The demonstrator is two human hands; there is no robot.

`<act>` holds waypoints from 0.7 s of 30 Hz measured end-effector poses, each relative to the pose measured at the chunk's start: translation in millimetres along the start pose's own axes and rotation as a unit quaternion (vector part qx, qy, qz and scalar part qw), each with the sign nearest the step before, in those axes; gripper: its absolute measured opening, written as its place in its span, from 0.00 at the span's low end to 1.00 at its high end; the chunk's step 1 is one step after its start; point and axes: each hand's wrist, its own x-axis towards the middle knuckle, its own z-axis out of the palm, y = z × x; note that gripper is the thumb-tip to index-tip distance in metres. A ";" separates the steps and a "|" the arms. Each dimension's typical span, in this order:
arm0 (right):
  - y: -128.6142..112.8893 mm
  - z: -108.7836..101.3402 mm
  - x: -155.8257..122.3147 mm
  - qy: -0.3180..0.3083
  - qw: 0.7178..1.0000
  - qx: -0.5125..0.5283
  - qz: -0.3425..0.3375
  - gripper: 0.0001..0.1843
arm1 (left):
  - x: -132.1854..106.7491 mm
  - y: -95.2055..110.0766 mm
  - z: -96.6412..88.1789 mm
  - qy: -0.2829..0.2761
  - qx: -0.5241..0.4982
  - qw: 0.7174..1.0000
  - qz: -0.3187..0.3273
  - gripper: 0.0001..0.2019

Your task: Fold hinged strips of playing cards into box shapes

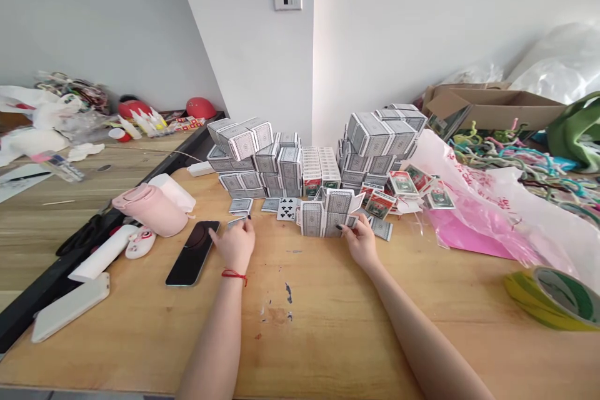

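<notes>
Hands [362, 244] apart, card block [312, 220] between, touching right

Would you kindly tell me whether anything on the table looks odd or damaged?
Yes: dark marks blemish the tabletop, lower middle, perhaps chips or stains. Also, one card shows its clubs face, while the card just left shows a patterned back.

This looks like a craft corner (home or workroom, I cannot tell), with a wooden worktop [319, 350], nozzle bottles [142, 122], yellow tape roll [524, 301], tangled colourful strands [506, 165] and cardboard box [513, 106].
</notes>
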 end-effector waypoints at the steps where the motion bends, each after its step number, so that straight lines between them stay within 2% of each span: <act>1: -0.1 0.0 0.1 0.000 1.000 0.003 0.001 0.10 | 2.1 -3.2 -2.3 -0.028 0.035 0.999 -0.027 0.21; 4: -0.3 0.0 0.0 -0.002 1.000 0.009 0.006 0.10 | 4.1 -4.1 -6.5 -0.068 0.079 0.993 -0.062 0.24; 8: 0.1 0.5 -0.5 -0.003 1.000 0.013 0.012 0.11 | 2.7 -1.7 -5.4 -0.063 0.084 0.993 -0.059 0.24; 12: 0.5 2.0 -1.1 -0.003 0.999 0.025 0.025 0.11 | 2.9 -4.6 1.0 -0.007 0.044 0.999 -0.015 0.22; 15: -0.1 3.2 -0.8 -0.010 0.998 0.046 0.036 0.13 | -0.2 0.8 5.3 0.050 -0.094 0.992 0.067 0.18; 16: -0.6 3.3 -0.4 -0.014 0.998 0.056 0.039 0.13 | -2.9 5.3 6.4 0.054 -0.162 0.980 0.098 0.15; 18: -1.5 3.0 0.5 -0.020 0.996 0.072 0.043 0.13 | -11.1 17.4 8.5 0.033 -0.299 0.937 0.176 0.11; 19: -1.9 2.5 1.0 -0.022 0.996 0.077 0.045 0.12 | -16.2 24.2 9.9 0.002 -0.350 0.911 0.220 0.12; 21: -2.4 1.1 2.2 -0.028 0.995 0.081 0.048 0.13 | -26.9 36.8 13.7 -0.069 -0.415 0.866 0.270 0.25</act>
